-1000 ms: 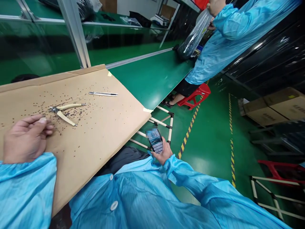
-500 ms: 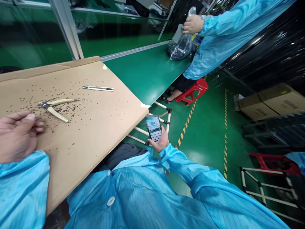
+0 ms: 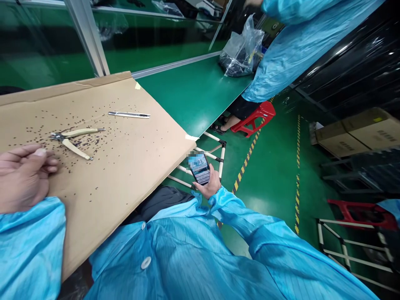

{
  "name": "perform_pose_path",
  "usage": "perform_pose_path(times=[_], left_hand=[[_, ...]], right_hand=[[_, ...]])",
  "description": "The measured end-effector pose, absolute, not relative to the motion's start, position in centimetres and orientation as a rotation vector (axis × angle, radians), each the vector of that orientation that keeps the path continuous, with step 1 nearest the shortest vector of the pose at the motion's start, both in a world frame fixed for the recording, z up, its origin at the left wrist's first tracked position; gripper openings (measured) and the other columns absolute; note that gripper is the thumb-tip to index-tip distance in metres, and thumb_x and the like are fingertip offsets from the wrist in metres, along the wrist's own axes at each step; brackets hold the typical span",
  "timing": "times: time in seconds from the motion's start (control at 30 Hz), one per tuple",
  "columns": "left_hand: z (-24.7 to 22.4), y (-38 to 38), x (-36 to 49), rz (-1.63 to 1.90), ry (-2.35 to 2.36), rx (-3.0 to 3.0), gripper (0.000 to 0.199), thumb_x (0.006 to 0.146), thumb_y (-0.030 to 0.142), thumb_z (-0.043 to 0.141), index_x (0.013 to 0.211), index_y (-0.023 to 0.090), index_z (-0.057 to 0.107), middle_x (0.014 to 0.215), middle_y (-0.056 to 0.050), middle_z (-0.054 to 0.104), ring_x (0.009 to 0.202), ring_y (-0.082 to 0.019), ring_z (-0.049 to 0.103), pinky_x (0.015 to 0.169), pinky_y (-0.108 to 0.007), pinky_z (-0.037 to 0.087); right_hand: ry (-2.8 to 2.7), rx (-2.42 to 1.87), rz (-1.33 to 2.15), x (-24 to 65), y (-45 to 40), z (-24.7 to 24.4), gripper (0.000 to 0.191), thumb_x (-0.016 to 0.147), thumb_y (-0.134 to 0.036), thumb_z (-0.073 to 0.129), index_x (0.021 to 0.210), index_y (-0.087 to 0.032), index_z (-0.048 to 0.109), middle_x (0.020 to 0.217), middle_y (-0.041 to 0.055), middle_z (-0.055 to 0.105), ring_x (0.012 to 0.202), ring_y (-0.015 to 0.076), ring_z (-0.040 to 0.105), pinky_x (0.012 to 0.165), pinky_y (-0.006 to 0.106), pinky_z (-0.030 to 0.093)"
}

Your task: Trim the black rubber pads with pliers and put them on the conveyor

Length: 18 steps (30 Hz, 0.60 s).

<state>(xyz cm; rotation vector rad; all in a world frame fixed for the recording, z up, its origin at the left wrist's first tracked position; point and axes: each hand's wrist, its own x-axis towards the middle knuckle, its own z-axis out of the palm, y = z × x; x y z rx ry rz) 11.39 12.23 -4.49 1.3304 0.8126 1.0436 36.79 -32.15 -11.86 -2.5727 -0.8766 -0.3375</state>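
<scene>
In my right hand [image 3: 211, 183] is a smartphone [image 3: 200, 168] with its screen lit, held past the near edge of the cardboard sheet [image 3: 125, 166]. My left hand [image 3: 26, 175] rests on that sheet at the far left, thumb against curled fingers, and nothing shows between them. Beside its fingertips lie cutting pliers [image 3: 73, 133] with cream handles, spread apart. Many tiny black bits [image 3: 90, 143] are scattered around the pliers. Farther right on the cardboard lies a pair of metal tweezers [image 3: 129, 114].
Beyond the cardboard runs a green tabletop [image 3: 181, 100] with a clear plastic bag [image 3: 240, 54] of dark contents. A co-worker in a blue smock [image 3: 281, 62] stands there by a red stool [image 3: 256, 119]. A white tube frame [image 3: 221, 164] stands below the table; cartons [image 3: 353, 133] are at right.
The co-worker's hand has let go of the plastic bag and moved up, almost out of view. My phone has tilted slightly left; my left hand has stayed put.
</scene>
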Motion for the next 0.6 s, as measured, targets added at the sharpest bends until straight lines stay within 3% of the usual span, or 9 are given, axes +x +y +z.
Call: perform_pose_path(times=[0.6], left_hand=[[-1.9,10.3,12.0,0.958,0.924,1.157,0.035,0.056,0.018,0.076,0.088,0.015,0.061,0.071,-0.003,0.062,0.058,-0.013,0.057,0.048,-0.020,0.044]], right_hand=[[-0.782,-2.580,-0.229,36.6,-31.8,-12.7,0.105,0.063,-0.063,0.068,0.145,-0.016,0.021,0.108,0.0124,0.050,0.099,0.0316,0.054,0.080,0.044,0.051]])
